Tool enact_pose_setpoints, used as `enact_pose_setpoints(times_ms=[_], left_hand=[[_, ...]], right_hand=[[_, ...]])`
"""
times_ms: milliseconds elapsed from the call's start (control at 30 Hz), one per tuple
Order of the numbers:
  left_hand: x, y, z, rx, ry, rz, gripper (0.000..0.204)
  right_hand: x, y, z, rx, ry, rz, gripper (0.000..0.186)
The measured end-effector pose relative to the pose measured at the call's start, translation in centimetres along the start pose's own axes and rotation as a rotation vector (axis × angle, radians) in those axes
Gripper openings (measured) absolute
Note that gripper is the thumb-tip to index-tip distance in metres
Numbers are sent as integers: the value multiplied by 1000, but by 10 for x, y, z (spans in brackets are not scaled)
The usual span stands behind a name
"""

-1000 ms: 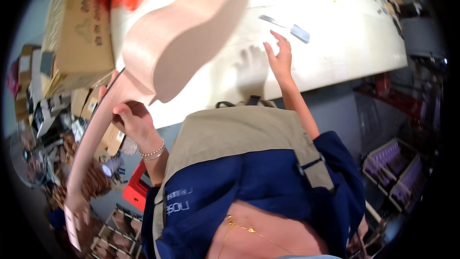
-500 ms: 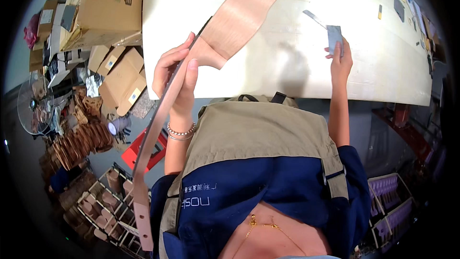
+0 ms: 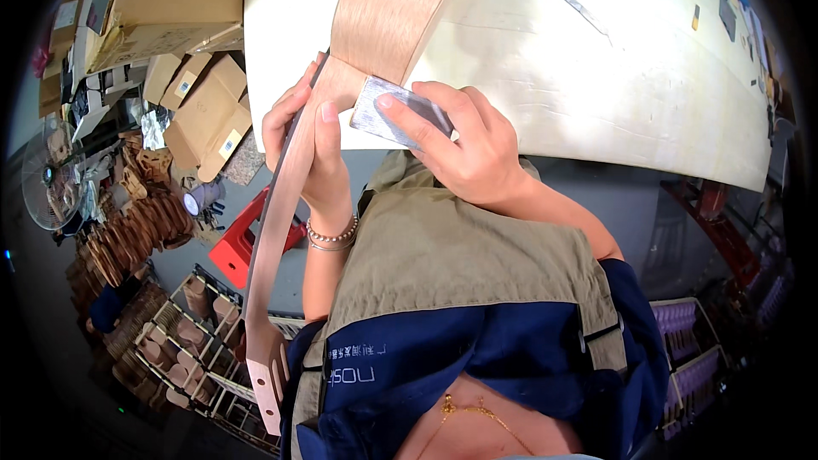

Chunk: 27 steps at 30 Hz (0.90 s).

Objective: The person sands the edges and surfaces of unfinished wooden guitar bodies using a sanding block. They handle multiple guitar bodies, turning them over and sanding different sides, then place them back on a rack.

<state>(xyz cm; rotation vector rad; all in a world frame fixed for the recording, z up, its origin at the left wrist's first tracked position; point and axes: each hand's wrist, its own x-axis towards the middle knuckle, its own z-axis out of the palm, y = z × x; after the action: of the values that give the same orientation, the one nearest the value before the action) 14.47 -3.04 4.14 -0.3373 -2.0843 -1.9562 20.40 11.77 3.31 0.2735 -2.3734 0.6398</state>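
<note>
My left hand (image 3: pixel 307 145) grips the pale, unpainted wooden neck (image 3: pixel 279 228) of a small guitar-shaped instrument, close to where it joins the curved body (image 3: pixel 385 8). The headstock (image 3: pixel 264 375) points down toward the bottom of the view. My right hand (image 3: pixel 471 143) holds a flat grey rectangular block (image 3: pixel 381 120), possibly wrapped in abrasive paper, against or very close beside the heel (image 3: pixel 342 85) of the neck, with fingers pressed on its face.
A white worktable (image 3: pixel 622 111) bears scattered grey pieces and a thin strip (image 3: pixel 584 19). Cardboard boxes (image 3: pixel 170 0), a fan (image 3: pixel 53 183) and a red item (image 3: pixel 243 238) are on the left. Racks of wooden parts (image 3: pixel 192 341) stand below; red metalwork (image 3: pixel 724 238) is at right.
My right hand reached to the table, picked up the grey block and brought it left to the neck's heel. My left hand turned the instrument more upright, its headstock swinging rightward.
</note>
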Motion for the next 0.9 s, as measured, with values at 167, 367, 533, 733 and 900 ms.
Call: enact_pose_setpoints(times_ms=[167, 367, 533, 733, 900], left_hand=[[1, -5, -7, 20, -52, 11, 22], [0, -9, -15, 97, -93, 26, 26], [1, -6, -16, 141, -118, 59, 27], [-3, -10, -22, 205, -32, 26, 26], [-3, -10, -21, 112, -41, -41, 29]], right_hand=[[10, -4, -4, 467, -171, 257, 52], [22, -2, -7, 413, -330, 296, 44], [25, 1, -13, 396, -341, 266, 46], [9, 5, -25, 382, -347, 265, 44], [3, 10, -24, 395, -266, 154, 49]])
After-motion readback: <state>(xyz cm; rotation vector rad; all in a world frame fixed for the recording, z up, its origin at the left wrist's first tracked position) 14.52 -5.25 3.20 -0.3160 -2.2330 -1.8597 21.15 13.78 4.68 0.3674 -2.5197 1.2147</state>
